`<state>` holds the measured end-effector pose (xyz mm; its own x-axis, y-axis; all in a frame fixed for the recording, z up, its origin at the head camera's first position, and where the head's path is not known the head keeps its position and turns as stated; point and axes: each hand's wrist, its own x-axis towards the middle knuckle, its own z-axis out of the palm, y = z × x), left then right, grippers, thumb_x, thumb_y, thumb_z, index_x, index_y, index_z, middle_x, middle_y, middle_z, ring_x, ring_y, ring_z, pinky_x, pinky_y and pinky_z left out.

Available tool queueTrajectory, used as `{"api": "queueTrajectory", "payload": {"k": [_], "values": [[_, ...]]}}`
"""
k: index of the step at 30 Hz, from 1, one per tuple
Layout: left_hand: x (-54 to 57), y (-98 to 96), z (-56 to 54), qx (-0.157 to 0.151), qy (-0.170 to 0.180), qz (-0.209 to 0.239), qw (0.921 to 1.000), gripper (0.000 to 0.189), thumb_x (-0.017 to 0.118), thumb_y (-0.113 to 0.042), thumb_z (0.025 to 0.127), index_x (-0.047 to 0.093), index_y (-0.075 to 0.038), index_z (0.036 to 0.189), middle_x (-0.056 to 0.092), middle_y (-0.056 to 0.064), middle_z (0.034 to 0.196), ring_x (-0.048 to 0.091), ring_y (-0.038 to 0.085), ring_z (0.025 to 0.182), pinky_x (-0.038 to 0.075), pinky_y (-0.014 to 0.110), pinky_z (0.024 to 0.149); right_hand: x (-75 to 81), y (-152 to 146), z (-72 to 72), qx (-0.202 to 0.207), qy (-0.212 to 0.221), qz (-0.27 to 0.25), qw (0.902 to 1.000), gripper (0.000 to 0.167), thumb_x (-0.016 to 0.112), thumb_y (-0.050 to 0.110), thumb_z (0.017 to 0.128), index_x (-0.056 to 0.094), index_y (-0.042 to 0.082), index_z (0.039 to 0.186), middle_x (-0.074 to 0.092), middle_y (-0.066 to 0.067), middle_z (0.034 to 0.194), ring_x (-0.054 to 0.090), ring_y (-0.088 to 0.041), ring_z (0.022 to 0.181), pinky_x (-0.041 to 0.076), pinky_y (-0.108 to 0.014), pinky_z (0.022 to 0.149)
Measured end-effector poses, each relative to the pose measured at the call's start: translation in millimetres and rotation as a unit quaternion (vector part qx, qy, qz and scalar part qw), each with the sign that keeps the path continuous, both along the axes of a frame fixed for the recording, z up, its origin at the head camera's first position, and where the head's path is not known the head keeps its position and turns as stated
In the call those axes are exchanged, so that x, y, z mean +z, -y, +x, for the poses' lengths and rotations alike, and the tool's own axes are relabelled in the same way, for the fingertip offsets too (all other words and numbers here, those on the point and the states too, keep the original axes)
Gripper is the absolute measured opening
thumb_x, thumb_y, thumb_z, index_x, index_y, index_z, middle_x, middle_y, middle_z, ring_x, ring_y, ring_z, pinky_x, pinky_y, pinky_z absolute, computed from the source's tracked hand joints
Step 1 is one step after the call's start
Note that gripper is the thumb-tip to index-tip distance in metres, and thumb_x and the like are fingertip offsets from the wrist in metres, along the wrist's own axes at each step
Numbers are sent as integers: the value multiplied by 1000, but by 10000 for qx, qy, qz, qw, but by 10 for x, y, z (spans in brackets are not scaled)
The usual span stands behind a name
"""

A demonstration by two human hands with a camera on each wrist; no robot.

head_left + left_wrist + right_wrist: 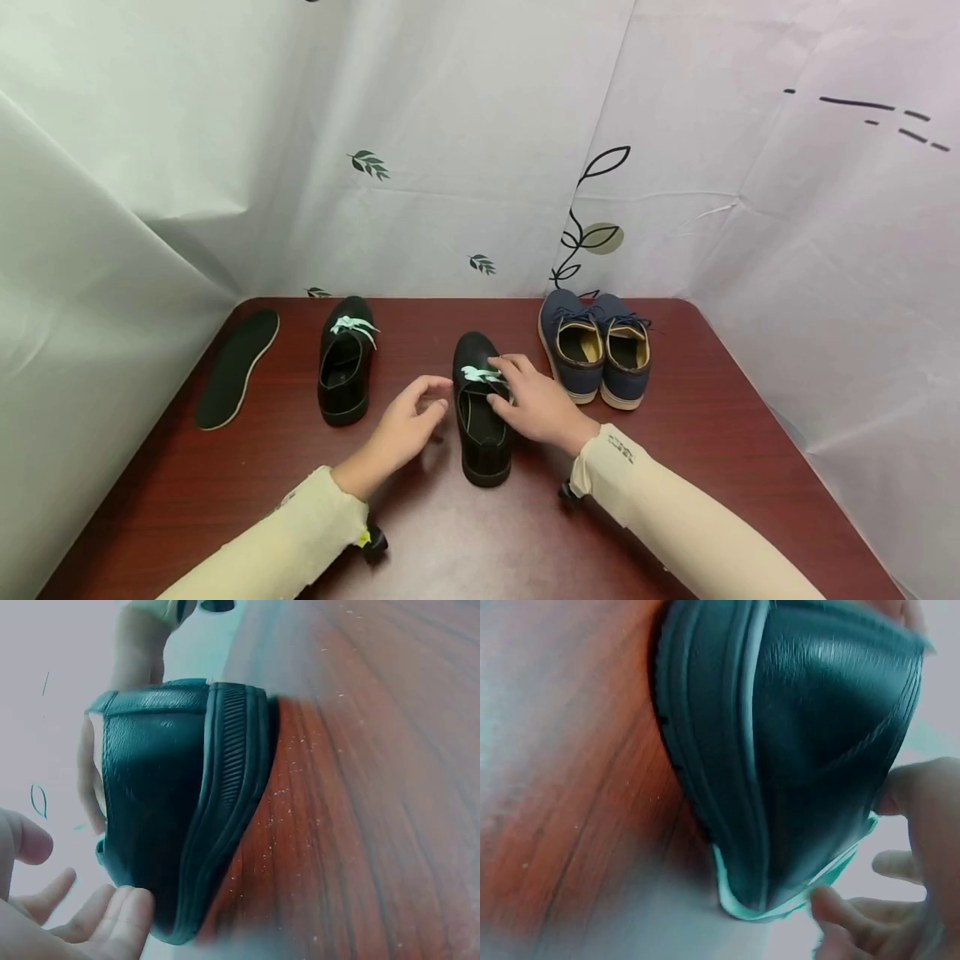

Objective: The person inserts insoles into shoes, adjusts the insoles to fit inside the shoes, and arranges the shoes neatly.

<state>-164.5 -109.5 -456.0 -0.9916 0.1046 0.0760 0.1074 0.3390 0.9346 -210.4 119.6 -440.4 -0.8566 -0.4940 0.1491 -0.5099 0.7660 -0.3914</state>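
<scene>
Centre shoe (484, 450).
My left hand (405, 423), loosely spread, beside it; my right hand (537, 402), spread, over its laces (476, 374); sleeve print (621, 447) illegible.

The left arm (270, 542) and right arm (682, 517), both in pale sleeves, reach forward and angle inward. The left hand (405, 425) has its thumb apart from gently bent fingers; the right hand (536, 402) faces palm down, fingers loosely spread.

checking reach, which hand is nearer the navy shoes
Right: the right hand is at the laces of the middle black shoe, just left of the navy shoes and closer to the person. The left hand is farther away, on the middle black shoe's left side.
</scene>
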Motion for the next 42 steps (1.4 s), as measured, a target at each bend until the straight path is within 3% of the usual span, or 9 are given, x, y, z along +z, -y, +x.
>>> {"api": "queueTrajectory", "payload": {"k": [2, 5, 9, 13, 16, 21, 28, 37, 42], "values": [[-17, 20, -36, 105, 487, 364, 9981, 35, 53, -9, 98, 58, -5, 132, 64, 19, 125, 65, 31, 104, 55, 39, 84, 41, 12, 96, 101, -495, -18, 9987, 48, 58, 38, 98, 54, 20, 142, 55, -2, 130, 64, -11, 85, 54, -33, 77], [-49, 54, -90, 135, 1193, 1005, 9877, 42, 47, -11, 100, 49, 1, 140, 58, 26, 132, 60, 38, 117, 53, 46, 95, 93, 56, 266, 356, -911, -23, 9952, 29, 58, 37, 99, 66, 22, 122, 62, 6, 109, 60, -5, 79, 52, -29, 71], [-56, 99, -128, 45, 1719, 1527, 9732, 47, 42, -15, 103, 39, 4, 146, 49, 31, 140, 54, 42, 126, 46, 51, 104, 139, 128, 475, 799, -608, 331, 9944, 28, 57, 48, 98, 69, 25, 106, 65, 11, 97, 61, -4, 77, 51, -28, 67], [-64, 118, -150, -61, 1939, 1678, 9665, 50, 39, -16, 104, 34, 5, 149, 44, 33, 144, 50, 44, 130, 43, 53, 107, 119, 177, 570, 1080, -251, 1018, 9886, 34, 63, 56, 93, 68, 23, 99, 61, 10, 87, 54, -5, 63, 46, -27, 56], [-89, 124, -169, -84, 2055, 1754, 9628, 51, 39, -16, 104, 32, 6, 149, 43, 34, 145, 49, 44, 131, 42, 54, 108, 79, 192, 583, 1158, -147, 1156, 9864, 28, 71, 50, 89, 63, 22, 89, 56, 11, 75, 49, -4, 57, 43, -26, 53], [-134, 118, -200, -51, 2152, 1862, 9587, 51, 38, -17, 105, 32, 8, 149, 44, 34, 145, 50, 43, 130, 42, 53, 108, -7, 189, 606, 1217, -240, 680, 9899, 32, 77, 40, 86, 52, 23, 76, 47, 13, 63, 48, -5, 59, 43, -27, 57], [-149, 92, -193, -164, 2182, 1906, 9570, 54, 38, -19, 106, 27, 12, 149, 41, 36, 147, 51, 41, 129, 42, 52, 108, -146, 170, 652, 1382, -1104, 204, 9840, 24, 78, 33, 86, 59, 21, 78, 53, 11, 71, 53, -6, 67, 48, -27, 66], [-49, 87, -121, -294, 2193, 2313, 9474, 68, 43, -37, 103, 16, -8, 159, 40, 32, 148, 54, 39, 125, 46, 51, 103, -159, 225, 648, 1607, -1938, -197, 9676, 16, 78, 28, 87, 66, 18, 87, 55, 9, 77, 50, -9, 71, 46, -27, 70], [56, 146, -97, -281, 1978, 2564, 9457, 70, 44, -37, 102, 13, -16, 161, 43, 26, 147, 57, 32, 119, 49, 41, 95, -90, 312, 613, 1645, -2110, -262, 9632, 16, 77, 29, 89, 65, 18, 87, 57, 8, 80, 52, -10, 74, 46, -26, 71]]}}
